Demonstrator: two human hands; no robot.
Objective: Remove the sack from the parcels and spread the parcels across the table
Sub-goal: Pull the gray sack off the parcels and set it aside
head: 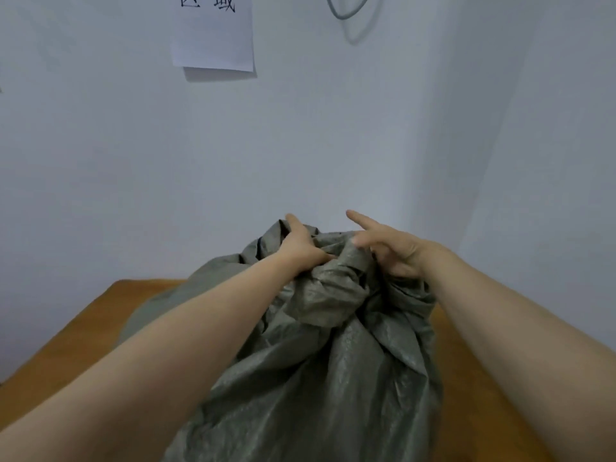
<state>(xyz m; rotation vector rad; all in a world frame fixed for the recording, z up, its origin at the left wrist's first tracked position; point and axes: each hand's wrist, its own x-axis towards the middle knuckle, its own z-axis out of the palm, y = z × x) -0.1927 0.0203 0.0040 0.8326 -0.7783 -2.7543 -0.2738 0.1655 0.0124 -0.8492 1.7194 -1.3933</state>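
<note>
A grey-green woven sack [320, 361] stands bulging on the brown wooden table [66, 335], its top bunched into folds. My left hand [301, 245] grips the gathered cloth at the top left, thumb tucked into a fold. My right hand [386, 243] holds the bunched top from the right, with its forefinger pointing out straight and the other fingers curled into the fabric. The parcels are hidden inside the sack.
A pale wall stands close behind the table. A white paper sheet [213, 31] with printed characters is stuck to it at upper left, and a grey cable loop [346, 10] hangs at the top. Table surface shows left and right of the sack.
</note>
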